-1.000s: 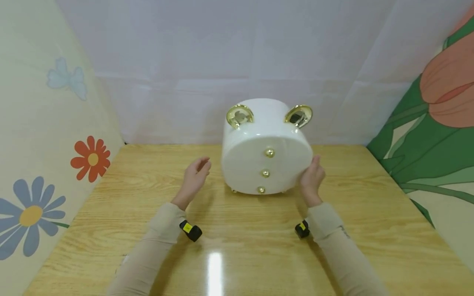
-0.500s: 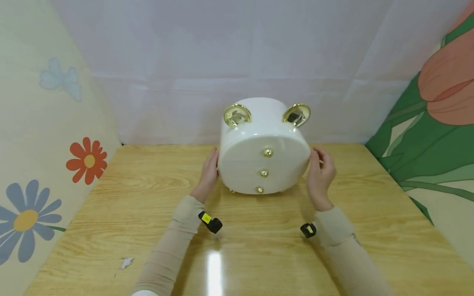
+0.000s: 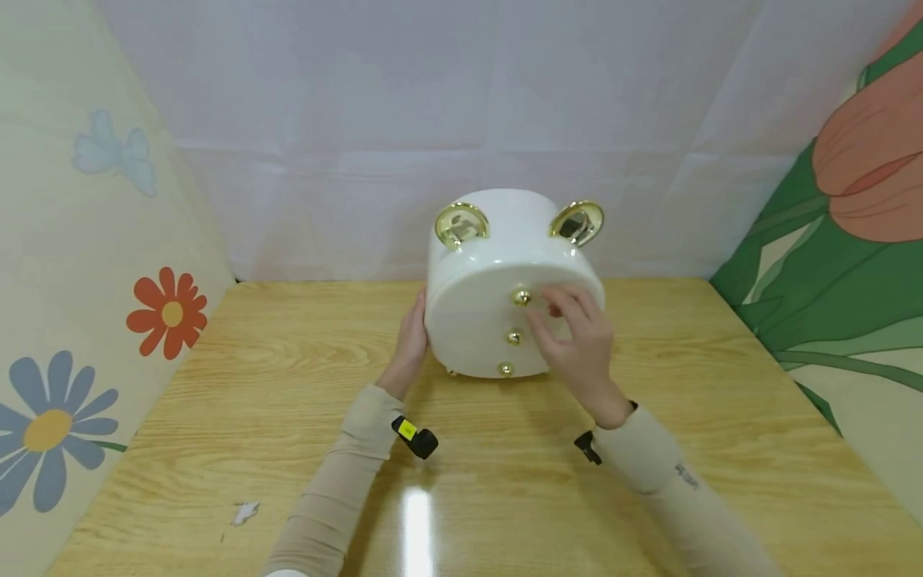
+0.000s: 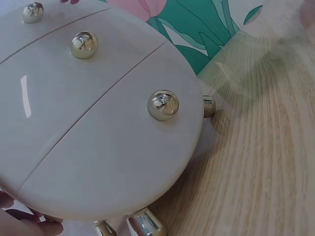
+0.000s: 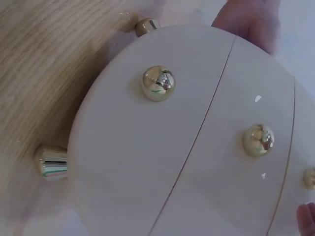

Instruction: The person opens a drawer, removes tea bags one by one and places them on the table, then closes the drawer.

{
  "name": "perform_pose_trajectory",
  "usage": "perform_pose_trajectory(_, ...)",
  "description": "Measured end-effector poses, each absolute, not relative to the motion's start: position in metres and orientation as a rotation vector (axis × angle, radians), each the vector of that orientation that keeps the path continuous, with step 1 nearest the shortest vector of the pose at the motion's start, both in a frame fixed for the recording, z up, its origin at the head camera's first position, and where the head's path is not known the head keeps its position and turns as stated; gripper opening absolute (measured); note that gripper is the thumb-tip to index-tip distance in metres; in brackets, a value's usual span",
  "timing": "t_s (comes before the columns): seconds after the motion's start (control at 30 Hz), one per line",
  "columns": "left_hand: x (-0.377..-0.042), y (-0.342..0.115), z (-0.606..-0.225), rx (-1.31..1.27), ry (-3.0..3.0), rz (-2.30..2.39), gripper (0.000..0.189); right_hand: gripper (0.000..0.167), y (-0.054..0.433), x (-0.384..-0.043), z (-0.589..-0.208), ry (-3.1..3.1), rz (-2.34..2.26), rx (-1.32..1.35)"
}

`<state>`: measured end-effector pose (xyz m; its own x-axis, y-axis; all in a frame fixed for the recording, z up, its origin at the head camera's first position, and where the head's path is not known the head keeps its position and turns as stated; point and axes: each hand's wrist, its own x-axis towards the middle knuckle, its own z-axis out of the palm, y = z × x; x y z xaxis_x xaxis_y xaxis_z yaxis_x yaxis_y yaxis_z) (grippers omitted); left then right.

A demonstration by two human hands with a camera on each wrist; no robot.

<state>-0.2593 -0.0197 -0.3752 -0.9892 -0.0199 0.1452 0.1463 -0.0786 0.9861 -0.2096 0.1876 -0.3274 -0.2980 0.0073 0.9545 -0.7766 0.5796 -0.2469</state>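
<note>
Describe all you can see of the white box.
The white box, glossy and plastic-looking, has a rounded front split by seams into three flush sections, each with a round gold knob. Two gold ears top it; short gold feet hold it upright on the table. The left hand rests against its side; the right hand is near the top knob.

Spreads out as a broad yellow-brown bench (image 3: 288, 344) with a smooth, wood-grained top, the grain running sideways. Carries, near the far edge and a little right of the middle, a glossy white rounded cabinet (image 3: 505, 276) with two round gold ears and three gold ball knobs, standing on short gold feet (image 5: 52, 161). Bears at the near left, well apart from the cabinet, a small pale ragged patch (image 3: 245, 513), too small to identify. Gleams at the near middle with a narrow white streak of light (image 3: 418, 529).
</note>
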Motion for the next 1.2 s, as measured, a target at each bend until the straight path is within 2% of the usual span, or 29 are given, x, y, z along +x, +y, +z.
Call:
perform_pose_trajectory(0.1,-0.258,-0.021,-0.376,-0.141,-2.073,-2.211,0.045,0.028,0.179,-0.21,-0.326,-1.74,0.818,0.674)
perform_pose_trajectory(0.6,-0.256,-0.013,-0.375,-0.049,-2.109,-2.167,0.044,0.015,0.171,-0.21,-0.319,-1.814,0.747,0.592)
perform_pose_trajectory(1.2,-0.255,-0.012,-0.379,-0.069,-2.119,-2.168,0.044,0.013,0.174,-0.202,-0.321,-1.795,0.655,0.623)
